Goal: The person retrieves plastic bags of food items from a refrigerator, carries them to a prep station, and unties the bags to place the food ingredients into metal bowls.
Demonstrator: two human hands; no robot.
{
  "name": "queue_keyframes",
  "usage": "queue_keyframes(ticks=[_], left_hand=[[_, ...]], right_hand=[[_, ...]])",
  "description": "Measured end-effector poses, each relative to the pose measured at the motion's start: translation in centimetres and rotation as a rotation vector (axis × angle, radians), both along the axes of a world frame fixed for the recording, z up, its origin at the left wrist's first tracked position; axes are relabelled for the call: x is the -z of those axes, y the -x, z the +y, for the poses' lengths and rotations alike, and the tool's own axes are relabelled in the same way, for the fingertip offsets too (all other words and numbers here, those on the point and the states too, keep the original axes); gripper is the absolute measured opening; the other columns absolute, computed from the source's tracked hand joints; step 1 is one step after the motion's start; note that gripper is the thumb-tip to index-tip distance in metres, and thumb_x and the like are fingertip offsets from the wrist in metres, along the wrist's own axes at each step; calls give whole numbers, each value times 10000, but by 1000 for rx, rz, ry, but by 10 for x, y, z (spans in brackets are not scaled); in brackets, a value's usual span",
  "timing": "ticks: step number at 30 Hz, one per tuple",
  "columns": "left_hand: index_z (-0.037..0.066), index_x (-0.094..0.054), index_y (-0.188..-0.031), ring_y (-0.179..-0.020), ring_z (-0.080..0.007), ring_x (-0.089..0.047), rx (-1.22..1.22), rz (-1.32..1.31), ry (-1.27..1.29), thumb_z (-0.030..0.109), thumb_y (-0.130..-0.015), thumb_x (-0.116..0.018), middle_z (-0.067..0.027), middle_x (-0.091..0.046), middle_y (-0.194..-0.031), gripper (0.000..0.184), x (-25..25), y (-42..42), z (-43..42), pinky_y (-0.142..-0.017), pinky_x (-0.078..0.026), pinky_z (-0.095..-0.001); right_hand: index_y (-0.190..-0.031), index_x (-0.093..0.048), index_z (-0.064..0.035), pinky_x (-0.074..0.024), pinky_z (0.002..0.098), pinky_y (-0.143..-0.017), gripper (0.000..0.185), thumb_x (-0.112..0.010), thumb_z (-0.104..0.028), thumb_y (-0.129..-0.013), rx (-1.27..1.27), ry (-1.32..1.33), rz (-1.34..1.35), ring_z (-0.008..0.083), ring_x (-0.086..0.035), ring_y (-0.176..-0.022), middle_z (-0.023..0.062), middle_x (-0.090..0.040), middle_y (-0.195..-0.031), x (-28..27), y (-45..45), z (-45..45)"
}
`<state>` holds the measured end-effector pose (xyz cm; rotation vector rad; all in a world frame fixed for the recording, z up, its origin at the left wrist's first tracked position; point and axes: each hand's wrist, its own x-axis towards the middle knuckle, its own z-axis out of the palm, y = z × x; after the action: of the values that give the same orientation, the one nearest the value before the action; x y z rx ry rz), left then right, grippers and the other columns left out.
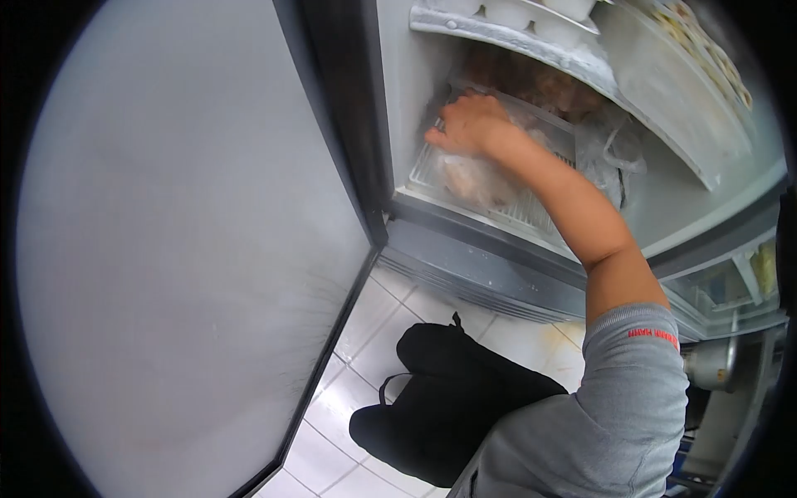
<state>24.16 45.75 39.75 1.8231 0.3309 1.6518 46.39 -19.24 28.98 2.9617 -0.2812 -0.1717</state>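
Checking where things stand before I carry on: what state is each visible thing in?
Fridge door: open.
Upper shelf: frosted along its edge, loaded.
Bottom rack: partly covered by bags.
Nearest bag: lying on the rack; whether sealed, cannot tell.
Right hand: at that bag; grip unclear.

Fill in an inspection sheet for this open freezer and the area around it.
Surface: white wire rack inside the compartment, partly covered by bags.
Job's things: clear plastic bag with pale contents, on the rack under the right hand; contents not identifiable.
Clutter: more bags, at the back and on the right; frosty shelf above.
Hands: right hand at the bag, grip cannot be told; left hand not in view.
Cables: nothing seen.
Surroundings: door open on the left; tiled floor with a yellowish mark near the freezer; metal pot at right.
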Motion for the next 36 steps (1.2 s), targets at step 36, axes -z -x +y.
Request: queue_keyframes(ticks=[36], left_hand=[[-105,-503,-1377,-1233,-258,-540,-206,108,27,484,-1027,-526,-182,-557,-1393,686,1,16,1,-1080,-400,-348]], right_hand=[[-1079,-697,-6,-464,482,-1014,358,-580,-282,-883,160,-152,-363,357,-606,-1143,209,-608,-1258,28,-137,-187]])
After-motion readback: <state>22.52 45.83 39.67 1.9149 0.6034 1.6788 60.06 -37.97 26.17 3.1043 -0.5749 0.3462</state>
